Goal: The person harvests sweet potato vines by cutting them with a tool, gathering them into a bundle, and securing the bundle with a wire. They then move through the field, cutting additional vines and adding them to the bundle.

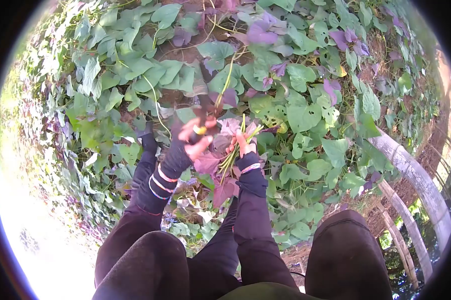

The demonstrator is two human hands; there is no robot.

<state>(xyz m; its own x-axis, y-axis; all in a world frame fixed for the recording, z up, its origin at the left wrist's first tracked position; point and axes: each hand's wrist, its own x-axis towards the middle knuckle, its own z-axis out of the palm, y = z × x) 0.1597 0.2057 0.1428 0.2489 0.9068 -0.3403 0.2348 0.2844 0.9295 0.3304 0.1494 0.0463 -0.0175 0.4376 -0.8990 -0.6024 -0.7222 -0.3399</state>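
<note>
Currently, in the view from my head, I'm leaning over a patch of leafy vines (305, 117), with my hands working near its middle. My right hand (246, 144) is pinching a bundle of cut-looking stems (229, 162) between thumb and fingers; the stem ends are poking up above my grip, and pinkish-purple leaves (225, 192) are hanging below and to the left of it. My left hand (198, 137) is hovering just beside the bundle, its fingers blurring, and a dark thing with a yellow patch (200, 130) is showing among them; I can't tell whether those fingers are closing fully around it or what it is. Striped bands (159, 184) are circling my left wrist over the dark sleeve, and a paler band (250, 168) is ringing the right one. Green and purple leaves are crowding all round, with several, like the pale one (271, 113) above and right of my right hand, showing holes. Along the patch's right edge, weathered wooden poles (410, 172) are lying slantwise, while my dark-clad knees (348, 255) are filling the near edge.
</note>
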